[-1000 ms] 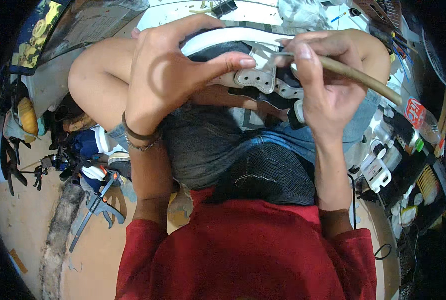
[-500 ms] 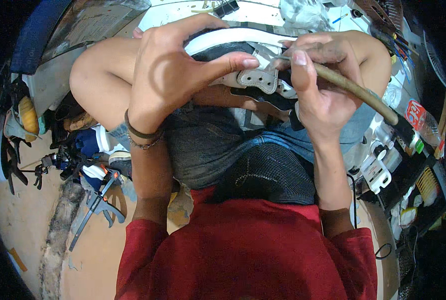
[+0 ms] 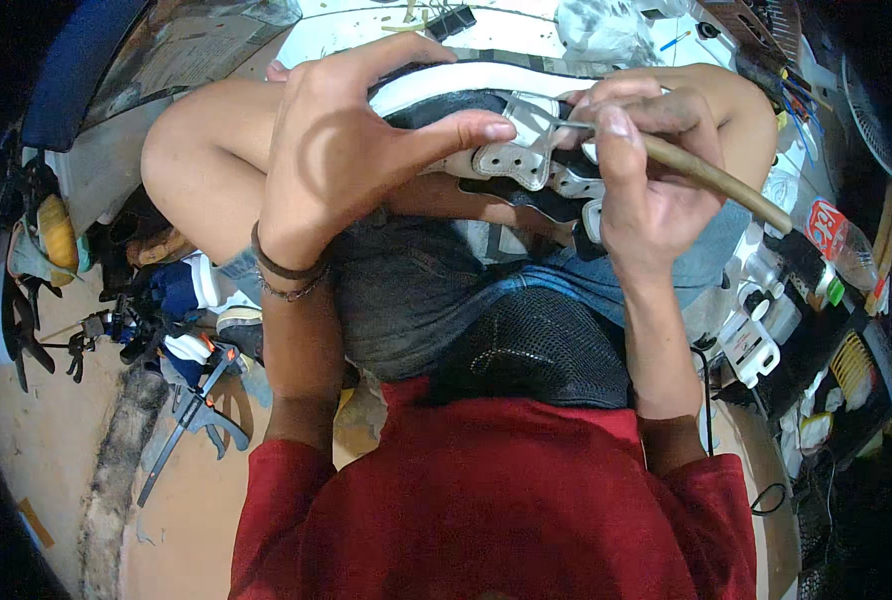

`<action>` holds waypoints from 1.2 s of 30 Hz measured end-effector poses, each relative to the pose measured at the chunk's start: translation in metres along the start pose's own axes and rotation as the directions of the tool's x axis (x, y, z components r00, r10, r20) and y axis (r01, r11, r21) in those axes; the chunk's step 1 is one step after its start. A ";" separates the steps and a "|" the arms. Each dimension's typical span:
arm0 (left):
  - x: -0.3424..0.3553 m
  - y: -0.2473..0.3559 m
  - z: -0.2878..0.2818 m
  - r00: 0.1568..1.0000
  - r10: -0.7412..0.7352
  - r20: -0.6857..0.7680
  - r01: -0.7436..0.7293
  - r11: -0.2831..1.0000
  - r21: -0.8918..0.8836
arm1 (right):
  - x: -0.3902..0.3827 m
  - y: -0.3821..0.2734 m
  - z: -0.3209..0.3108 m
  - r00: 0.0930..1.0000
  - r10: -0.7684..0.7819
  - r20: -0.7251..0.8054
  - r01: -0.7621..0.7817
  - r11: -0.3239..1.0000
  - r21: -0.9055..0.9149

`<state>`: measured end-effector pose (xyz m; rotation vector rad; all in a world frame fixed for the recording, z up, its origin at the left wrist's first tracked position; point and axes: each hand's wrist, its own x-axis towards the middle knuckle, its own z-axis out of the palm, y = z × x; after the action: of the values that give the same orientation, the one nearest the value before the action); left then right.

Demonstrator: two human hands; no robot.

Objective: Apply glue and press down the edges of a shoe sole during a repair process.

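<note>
A black-and-white shoe (image 3: 466,77) lies across my lap on its side, its white sole edge facing away and its eyelet flaps toward me. My left hand (image 3: 341,150) is wrapped around the shoe's left part, thumb along the upper and fingers over the far sole edge. In my right hand (image 3: 656,185) is a tool with a long wooden handle (image 3: 726,182) and a thin, pointed metal blade (image 3: 564,124). The blade lies over the white upper just above the eyelets. My right fingertips rest close to the shoe's right part; whether they touch it is hard to tell.
On the floor to the left lie a bar clamp (image 3: 194,425) and several shoes. To the right are a plastic bottle (image 3: 838,240), a white container (image 3: 751,350) and a yellow-bristled brush (image 3: 852,365). A clear plastic bag (image 3: 601,30) and a black binder clip (image 3: 453,20) sit at the far side.
My right hand has shifted slightly to the right with the tool, and more of the metal blade shows. My left hand keeps its hold on the shoe.
</note>
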<state>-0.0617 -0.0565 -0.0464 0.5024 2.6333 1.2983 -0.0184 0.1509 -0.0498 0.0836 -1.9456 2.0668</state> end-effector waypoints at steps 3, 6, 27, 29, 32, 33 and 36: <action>0.001 0.002 -0.002 1.000 0.018 -0.008 -0.018 1.000 -0.003 | 0.000 0.000 -0.002 0.998 -0.018 0.053 0.018 1.000 -0.006; 0.000 0.003 -0.003 1.000 0.006 -0.013 -0.007 1.000 -0.002 | 0.000 0.005 -0.001 0.996 -0.055 0.074 0.060 0.996 -0.063; 0.001 0.001 -0.002 1.000 0.011 -0.027 -0.011 1.000 0.010 | -0.003 0.002 0.004 0.995 -0.063 0.072 0.069 0.994 -0.083; 0.001 0.001 -0.003 1.000 -0.010 -0.023 0.010 1.000 -0.003 | -0.001 0.002 0.006 0.990 -0.115 0.083 0.132 0.961 -0.243; 0.001 0.002 -0.002 0.999 -0.048 0.007 0.049 0.998 -0.034 | -0.004 0.001 0.004 0.995 -0.080 0.055 0.086 0.988 -0.131; 0.001 0.003 -0.002 1.000 -0.002 0.016 0.002 1.000 0.010 | -0.004 0.001 0.003 0.997 -0.071 0.040 0.074 0.996 -0.057; 0.000 0.004 -0.003 1.000 0.027 0.001 -0.027 0.999 0.033 | -0.003 0.001 0.006 0.995 -0.064 0.071 0.069 0.995 -0.076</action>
<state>-0.0620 -0.0565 -0.0415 0.5452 2.6605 1.2642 -0.0164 0.1446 -0.0516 0.2015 -2.0330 1.9677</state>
